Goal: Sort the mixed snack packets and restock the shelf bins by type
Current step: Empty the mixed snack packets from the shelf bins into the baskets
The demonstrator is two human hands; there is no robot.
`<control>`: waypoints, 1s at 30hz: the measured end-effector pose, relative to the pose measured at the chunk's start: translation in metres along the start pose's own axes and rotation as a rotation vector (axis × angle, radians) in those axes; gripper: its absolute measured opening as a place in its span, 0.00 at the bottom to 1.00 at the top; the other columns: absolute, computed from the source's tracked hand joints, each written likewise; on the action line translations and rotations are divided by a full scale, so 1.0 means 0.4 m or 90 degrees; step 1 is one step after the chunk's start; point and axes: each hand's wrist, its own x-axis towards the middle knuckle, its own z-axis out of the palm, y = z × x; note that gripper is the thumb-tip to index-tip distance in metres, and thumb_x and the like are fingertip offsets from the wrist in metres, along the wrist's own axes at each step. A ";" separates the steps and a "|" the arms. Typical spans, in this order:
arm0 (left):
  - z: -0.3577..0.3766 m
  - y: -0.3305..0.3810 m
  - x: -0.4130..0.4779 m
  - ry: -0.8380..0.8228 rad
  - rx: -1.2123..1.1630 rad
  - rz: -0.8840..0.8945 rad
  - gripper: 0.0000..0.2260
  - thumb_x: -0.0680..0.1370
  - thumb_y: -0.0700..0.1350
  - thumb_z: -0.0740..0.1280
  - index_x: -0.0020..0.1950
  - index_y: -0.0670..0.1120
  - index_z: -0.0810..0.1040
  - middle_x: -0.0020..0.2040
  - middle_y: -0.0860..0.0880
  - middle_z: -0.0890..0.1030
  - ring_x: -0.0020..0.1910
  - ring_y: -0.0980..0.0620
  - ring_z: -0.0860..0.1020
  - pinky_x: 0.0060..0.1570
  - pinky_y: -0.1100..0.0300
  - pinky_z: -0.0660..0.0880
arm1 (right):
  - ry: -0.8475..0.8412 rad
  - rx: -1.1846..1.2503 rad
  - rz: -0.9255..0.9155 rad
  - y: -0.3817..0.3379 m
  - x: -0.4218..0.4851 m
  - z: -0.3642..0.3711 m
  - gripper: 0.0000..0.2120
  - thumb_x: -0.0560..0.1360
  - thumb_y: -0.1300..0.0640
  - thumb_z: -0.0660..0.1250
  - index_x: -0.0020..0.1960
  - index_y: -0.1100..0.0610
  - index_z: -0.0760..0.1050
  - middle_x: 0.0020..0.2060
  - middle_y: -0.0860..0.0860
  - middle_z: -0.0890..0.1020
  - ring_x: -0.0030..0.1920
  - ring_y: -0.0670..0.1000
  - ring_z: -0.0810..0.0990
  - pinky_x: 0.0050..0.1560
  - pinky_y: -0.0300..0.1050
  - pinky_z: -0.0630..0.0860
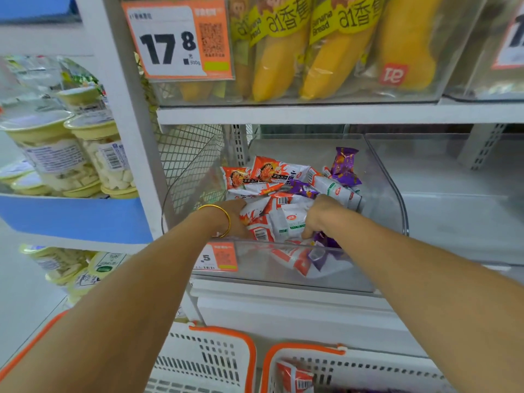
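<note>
A: Where are the snack packets (283, 211)?
B: Heaped in the clear bin (382, 180), between left hand (235, 219) and right hand (320, 215).
A: Holding any?
B: Right hand's fingers curl on the heap. Left hand's fingers are hidden, so I cannot tell.

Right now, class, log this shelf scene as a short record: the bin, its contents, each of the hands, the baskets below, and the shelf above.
bin: clear plastic bin on the middle shelf
contents: mixed orange-and-white packets, purple packets, white-and-green packet
left hand: among the packets, fingers hidden, gold bangle on wrist
right hand: fingers curled onto the white-and-green packet
baskets: white orange-rimmed baskets below; one holds an orange-and-white packet
shelf above: banana bread packs, price tag reading 17.8
</note>
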 end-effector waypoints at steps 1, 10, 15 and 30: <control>-0.004 -0.003 -0.001 0.026 -0.050 0.010 0.29 0.69 0.49 0.75 0.67 0.48 0.68 0.62 0.50 0.75 0.59 0.47 0.74 0.63 0.55 0.70 | 0.007 0.026 -0.003 0.005 -0.005 -0.006 0.32 0.70 0.56 0.75 0.68 0.64 0.65 0.63 0.57 0.74 0.63 0.56 0.75 0.60 0.46 0.72; -0.125 0.055 -0.137 0.214 -0.510 0.100 0.15 0.71 0.41 0.74 0.54 0.46 0.73 0.47 0.48 0.81 0.44 0.49 0.80 0.42 0.56 0.79 | 0.051 0.493 -0.050 0.027 -0.085 -0.154 0.25 0.68 0.71 0.72 0.63 0.61 0.69 0.55 0.63 0.78 0.49 0.61 0.80 0.39 0.61 0.79; -0.117 0.093 -0.279 0.211 -0.501 0.117 0.10 0.71 0.43 0.74 0.50 0.46 0.77 0.45 0.47 0.82 0.43 0.46 0.81 0.44 0.54 0.78 | 0.001 0.603 -0.127 0.113 -0.261 -0.209 0.15 0.71 0.73 0.68 0.54 0.59 0.73 0.42 0.58 0.82 0.36 0.55 0.82 0.28 0.53 0.79; 0.228 0.176 -0.455 -0.291 -0.376 -0.007 0.22 0.75 0.54 0.68 0.67 0.56 0.67 0.61 0.49 0.77 0.54 0.47 0.80 0.46 0.55 0.80 | -0.264 0.115 -0.040 0.479 -0.520 0.058 0.42 0.70 0.59 0.75 0.75 0.49 0.55 0.72 0.55 0.61 0.61 0.55 0.72 0.44 0.57 0.81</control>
